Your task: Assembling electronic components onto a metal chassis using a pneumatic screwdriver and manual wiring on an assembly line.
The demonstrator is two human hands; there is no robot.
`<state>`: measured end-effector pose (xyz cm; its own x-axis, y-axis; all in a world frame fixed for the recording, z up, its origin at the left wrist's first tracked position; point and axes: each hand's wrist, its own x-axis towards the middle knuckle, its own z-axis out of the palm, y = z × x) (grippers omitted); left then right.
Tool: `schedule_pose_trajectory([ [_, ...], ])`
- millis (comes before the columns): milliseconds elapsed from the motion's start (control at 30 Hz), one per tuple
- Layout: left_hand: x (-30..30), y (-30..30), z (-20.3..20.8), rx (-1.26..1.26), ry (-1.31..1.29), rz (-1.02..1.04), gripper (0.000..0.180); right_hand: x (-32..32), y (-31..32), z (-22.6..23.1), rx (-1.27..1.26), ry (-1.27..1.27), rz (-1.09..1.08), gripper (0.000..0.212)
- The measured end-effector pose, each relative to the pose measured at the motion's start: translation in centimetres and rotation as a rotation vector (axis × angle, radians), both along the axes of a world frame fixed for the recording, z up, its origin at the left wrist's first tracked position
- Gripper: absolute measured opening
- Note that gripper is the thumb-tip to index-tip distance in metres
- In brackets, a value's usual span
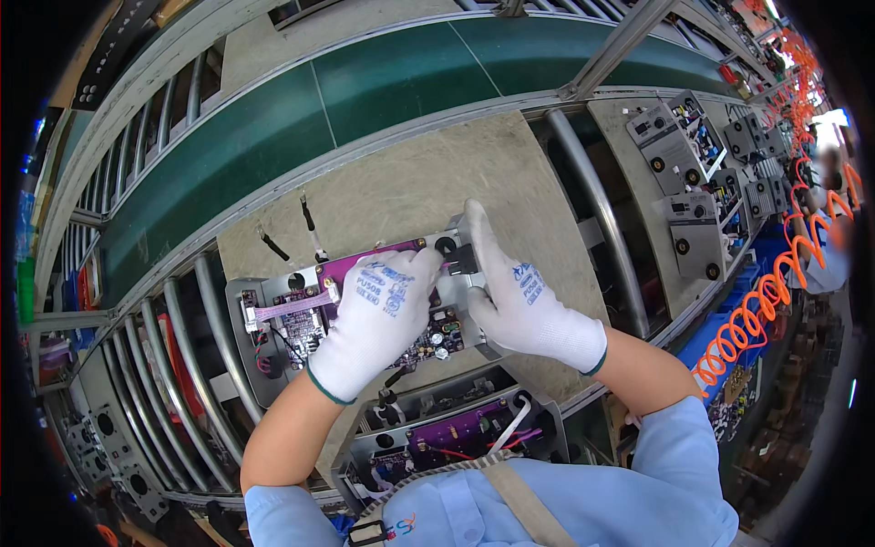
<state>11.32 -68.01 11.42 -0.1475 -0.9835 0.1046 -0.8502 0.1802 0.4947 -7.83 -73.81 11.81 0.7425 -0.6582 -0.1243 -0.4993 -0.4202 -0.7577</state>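
Both my hands wear white gloves with blue print. They work over an open metal chassis [239, 339] that holds a purple circuit board [344, 271] and other boards. My left hand [387, 296] lies across the boards, its fingertips pinched together near the chassis's right end; what they grip is mostly hidden. A small black block [463, 259] sits between the two hands, close to those fingertips. My right hand [519, 296] is at the right end panel, with fingers stretched away from me and thumb apart. A ribbon cable [296, 307] crosses the left boards.
Under the chassis is a tan board [365, 196] on a roller line [597, 219]. A second open chassis [456, 428] stands against my body. Beyond runs a green belt [410, 68]. Several grey units [670, 150] stand at right, near an orange coiled hose [747, 319]. Black-tipped cables [310, 219] stick out behind.
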Motion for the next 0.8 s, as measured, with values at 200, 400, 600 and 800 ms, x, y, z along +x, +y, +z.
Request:
schedule_pose_trajectory([
  [200,0.1,0.3,-1.4,-0.058,-0.069,0.036,0.009,0.8,0.5,0.9,-0.023,0.049,-0.019,0.093],
  [400,0.1,1.2,0.2,0.062,-0.057,0.054,0.016,-0.2,0.6,-1.5,0.174,0.024,-0.162,0.093],
  [600,0.1,-0.1,-1.5,0.059,-0.049,-0.043,0.019,-0.1,0.6,-1.7,0.106,0.064,-0.088,0.091],
  [800,-0.6,0.1,-2.0,-0.115,-0.094,-0.018,0.023,0.6,0.6,0.0,0.157,0.13,-0.107,0.088],
])
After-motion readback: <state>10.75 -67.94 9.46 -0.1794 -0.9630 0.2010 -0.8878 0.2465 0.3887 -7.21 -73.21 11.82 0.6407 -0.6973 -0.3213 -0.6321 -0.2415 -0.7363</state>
